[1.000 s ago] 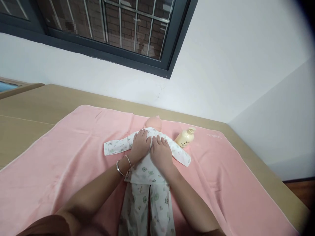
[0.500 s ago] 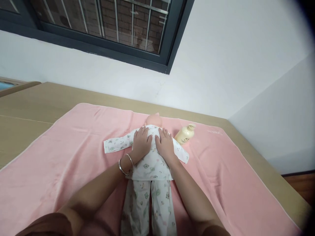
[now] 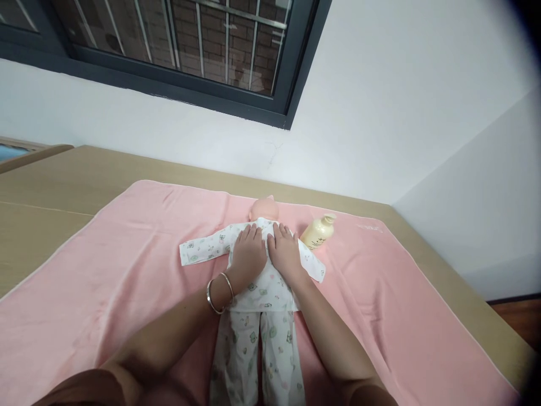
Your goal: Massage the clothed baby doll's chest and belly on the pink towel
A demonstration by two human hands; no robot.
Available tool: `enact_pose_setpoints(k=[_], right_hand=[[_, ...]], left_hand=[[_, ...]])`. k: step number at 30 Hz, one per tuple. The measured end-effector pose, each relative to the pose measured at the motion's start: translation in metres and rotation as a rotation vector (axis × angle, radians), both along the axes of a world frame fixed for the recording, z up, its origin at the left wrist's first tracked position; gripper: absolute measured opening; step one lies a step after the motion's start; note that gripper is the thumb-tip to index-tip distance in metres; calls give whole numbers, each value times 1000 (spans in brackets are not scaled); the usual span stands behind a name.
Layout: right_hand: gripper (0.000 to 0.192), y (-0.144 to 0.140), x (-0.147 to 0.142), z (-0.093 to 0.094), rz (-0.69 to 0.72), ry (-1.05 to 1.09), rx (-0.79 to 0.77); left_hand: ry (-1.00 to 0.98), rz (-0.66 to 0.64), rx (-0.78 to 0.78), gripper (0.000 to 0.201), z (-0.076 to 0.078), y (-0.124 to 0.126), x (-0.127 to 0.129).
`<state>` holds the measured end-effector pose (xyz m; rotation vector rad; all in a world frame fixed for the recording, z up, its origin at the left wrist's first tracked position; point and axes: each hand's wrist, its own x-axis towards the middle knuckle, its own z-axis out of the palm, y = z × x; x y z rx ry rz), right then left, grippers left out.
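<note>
A baby doll [image 3: 264,209] in white printed pyjamas [image 3: 257,332] lies on its back on a pink towel [image 3: 127,259], head toward the wall. My left hand [image 3: 248,254], with bangles on the wrist, rests flat on the doll's chest. Beside it my right hand [image 3: 285,251] also lies flat on the chest, fingers apart, thumbs nearly touching. Neither hand grips anything. The doll's sleeves spread out to both sides.
A cream pump bottle [image 3: 318,232] lies on the towel just right of the doll's head. The towel covers a wooden table [image 3: 51,186] against a white wall under a barred window [image 3: 203,39]. The table's right edge drops off to the floor.
Both hands have slid a little on the doll's chest, apart and then back together near the collar. The doll and bottle stay in place.
</note>
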<state>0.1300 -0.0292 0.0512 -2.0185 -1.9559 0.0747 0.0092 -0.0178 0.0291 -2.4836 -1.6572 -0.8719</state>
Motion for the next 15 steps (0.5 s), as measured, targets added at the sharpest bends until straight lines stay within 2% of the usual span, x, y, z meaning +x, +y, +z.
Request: enact_pose_setpoints(k=[8, 11, 15], right_hand=[[50, -31, -24, 11, 79, -175, -50], [48, -31, -23, 13, 64, -159, -39], [46, -13, -6, 13, 74, -13, -43]], left_hand=[[-54, -4, -51, 44, -12, 35, -18], [-42, 3, -25, 44, -14, 34, -16], [-12, 11, 29, 41, -8, 25, -13]])
